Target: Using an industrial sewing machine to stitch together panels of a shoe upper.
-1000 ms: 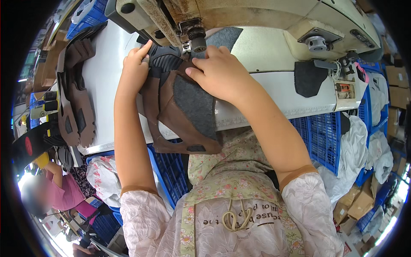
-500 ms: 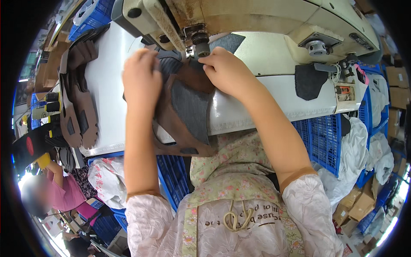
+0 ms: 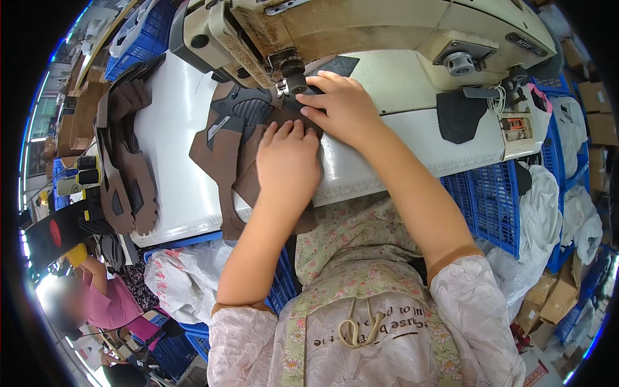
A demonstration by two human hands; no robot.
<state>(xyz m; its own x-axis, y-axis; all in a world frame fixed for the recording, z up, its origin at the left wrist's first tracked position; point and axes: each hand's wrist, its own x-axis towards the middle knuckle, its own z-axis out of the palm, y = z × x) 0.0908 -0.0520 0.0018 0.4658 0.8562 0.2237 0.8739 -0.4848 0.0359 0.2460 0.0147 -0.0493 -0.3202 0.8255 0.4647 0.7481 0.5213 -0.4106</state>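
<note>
A person sewed with both hands on a brown-and-black piece, which lay on a white table beneath the head of a cream sewing machine, its upper part by the metal presser foot and its lower end over the table's front edge. The left hand rested palm down on the brown part, fingers close together and bent; whether they pinched any of it could not be told. The right hand sat just beside the presser foot, fingertips on the dark part, thumb a little apart from the fingers; a pinch there could not be made out either. At left lay a stack of brown cut pieces, and at right, well apart from the hands, a loose black piece. Blue crates and white bags stood below the table's right side, near cardboard boxes. A co-worker in a pink top appeared at lower left, beyond a white bag with red marks.
</note>
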